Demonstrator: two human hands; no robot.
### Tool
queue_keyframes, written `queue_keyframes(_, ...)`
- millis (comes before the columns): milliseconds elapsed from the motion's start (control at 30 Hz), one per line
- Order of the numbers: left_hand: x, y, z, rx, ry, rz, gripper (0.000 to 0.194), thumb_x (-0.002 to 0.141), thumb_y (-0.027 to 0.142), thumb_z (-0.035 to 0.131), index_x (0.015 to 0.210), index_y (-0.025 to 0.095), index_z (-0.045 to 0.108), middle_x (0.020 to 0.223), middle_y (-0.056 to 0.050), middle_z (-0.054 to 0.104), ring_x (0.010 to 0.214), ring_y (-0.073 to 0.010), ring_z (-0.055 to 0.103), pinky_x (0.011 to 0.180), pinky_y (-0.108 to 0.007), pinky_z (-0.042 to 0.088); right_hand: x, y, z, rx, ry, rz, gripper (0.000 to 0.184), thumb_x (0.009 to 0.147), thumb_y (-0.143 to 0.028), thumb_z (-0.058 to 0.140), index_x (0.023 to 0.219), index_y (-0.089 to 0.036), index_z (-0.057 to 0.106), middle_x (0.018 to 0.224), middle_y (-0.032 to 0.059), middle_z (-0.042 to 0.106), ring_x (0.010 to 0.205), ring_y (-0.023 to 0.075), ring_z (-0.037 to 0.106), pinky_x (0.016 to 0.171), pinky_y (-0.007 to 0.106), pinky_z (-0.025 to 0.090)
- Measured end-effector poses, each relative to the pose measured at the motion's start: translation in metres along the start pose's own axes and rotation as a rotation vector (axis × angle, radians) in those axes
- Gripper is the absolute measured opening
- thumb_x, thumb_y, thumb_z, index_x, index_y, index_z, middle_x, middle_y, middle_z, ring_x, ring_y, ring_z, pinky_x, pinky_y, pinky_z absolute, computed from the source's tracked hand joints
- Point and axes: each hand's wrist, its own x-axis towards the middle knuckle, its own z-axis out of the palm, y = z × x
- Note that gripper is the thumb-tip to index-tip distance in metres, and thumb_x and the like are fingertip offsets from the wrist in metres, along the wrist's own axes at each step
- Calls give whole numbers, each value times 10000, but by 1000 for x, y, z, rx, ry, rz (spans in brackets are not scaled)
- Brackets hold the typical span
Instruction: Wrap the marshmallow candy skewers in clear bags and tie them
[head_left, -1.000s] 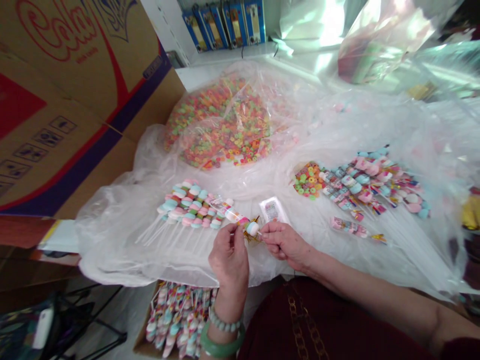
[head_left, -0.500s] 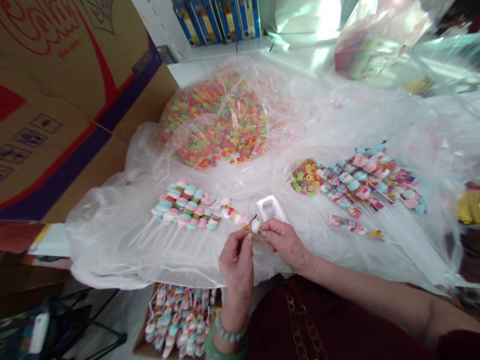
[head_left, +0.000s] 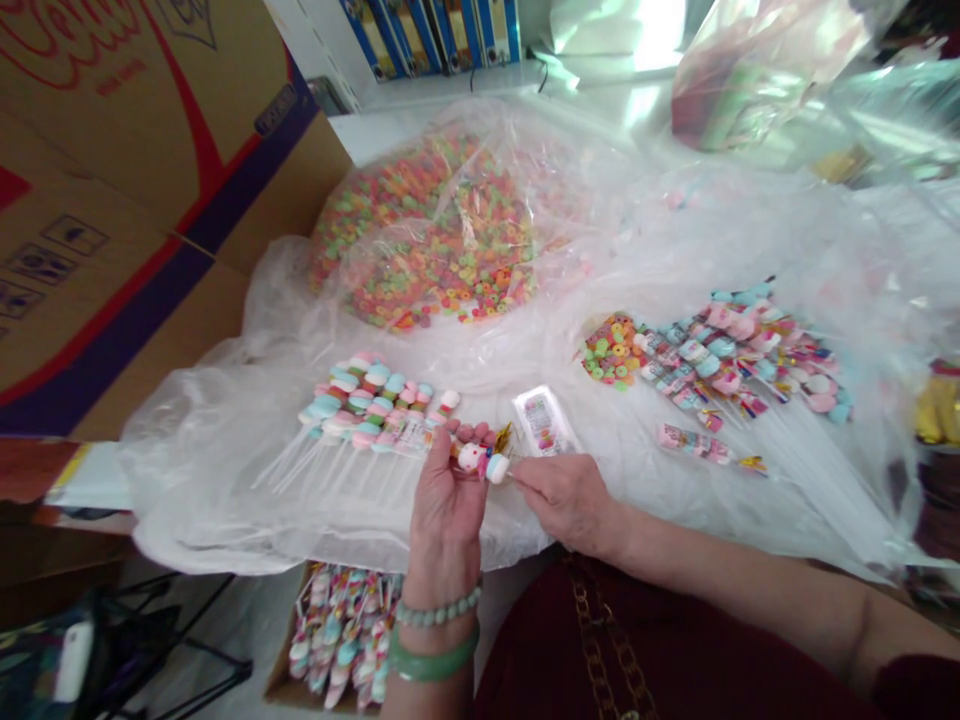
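A marshmallow skewer (head_left: 474,458) with a gold tie lies across my left hand (head_left: 450,490), which is turned palm up with its fingers curled round it. A blue-and-white marshmallow (head_left: 496,468) sits at its right end. There my right hand (head_left: 571,500) pinches the thin stick, its fingers closed. Beside my left hand, several unwrapped marshmallow skewers (head_left: 360,400) lie in a row with their white sticks towards me. A stack of clear printed wrappers (head_left: 541,420) lies just beyond my right hand.
A big clear bag of ring-shaped candies (head_left: 442,230) lies behind, with a small heap of rings (head_left: 613,350) to its right. Wrapped skewers (head_left: 735,350) are piled at the right; one wrapped skewer (head_left: 694,445) lies apart. A cardboard carton (head_left: 150,200) stands left. Below the table edge is a box of skewers (head_left: 337,640).
My left hand has rolled from a fingertip pinch near the tie to palm up under the skewer. The skewer has turned, and its gold tie now points up. My right hand stays at the stick end.
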Motion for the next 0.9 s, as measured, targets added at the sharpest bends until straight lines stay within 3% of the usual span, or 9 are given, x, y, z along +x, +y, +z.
queue_keyframes(67, 3, -2, 2, -32, 100, -15, 221, 929, 227, 501, 752, 149, 607, 628, 10, 604, 666, -128, 649, 717, -291, 548, -2, 1, 1, -158, -27, -89, 207, 901, -189, 454, 759, -189, 606, 686, 42, 628, 610, 137, 508, 566, 270, 263)
queue_keyframes(167, 4, -1, 3, -56, 136, -1, 244, 943, 238, 472, 757, 149, 602, 641, 6, 605, 698, -136, 661, 707, -285, 545, -1, 2, 3, -228, -49, -101, 244, 932, -199, 413, 802, -181, 619, 729, 59, 666, 632, 149, 545, 567, 273, 275)
queue_keyframes(467, 10, 11, 5, -4, 178, 31, 212, 907, 254, 542, 716, 179, 597, 695, 13, 635, 788, -159, 679, 752, -326, 534, 5, 6, 3, -12, -40, 9, 218, 921, -255, 467, 796, -214, 640, 714, 11, 670, 651, 134, 570, 613, 246, 336)
queue_keyframes(633, 8, 1, 6, 32, 53, 62, 202, 895, 342, 563, 773, 189, 613, 706, 6, 638, 829, -171, 676, 785, -340, 532, 5, 8, 3, 82, -39, 64, 211, 910, -254, 469, 819, -213, 656, 728, 9, 657, 675, 135, 575, 639, 244, 358)
queue_keyframes(767, 4, -6, 7, 69, -44, 22, 250, 863, 416, 594, 812, 174, 634, 691, 3, 638, 745, -162, 669, 795, -332, 536, 7, 7, 2, 289, 35, 184, 163, 875, -251, 501, 815, -221, 649, 659, -19, 592, 638, 126, 537, 614, 233, 358)
queue_keyframes(900, 5, -3, 8, -5, -7, -9, 270, 922, 357, 508, 780, 161, 627, 687, -9, 639, 749, -158, 668, 816, -342, 533, 9, 6, 0, 446, 49, 262, 166, 861, -251, 496, 773, -216, 632, 564, -36, 503, 600, 125, 497, 581, 230, 347)
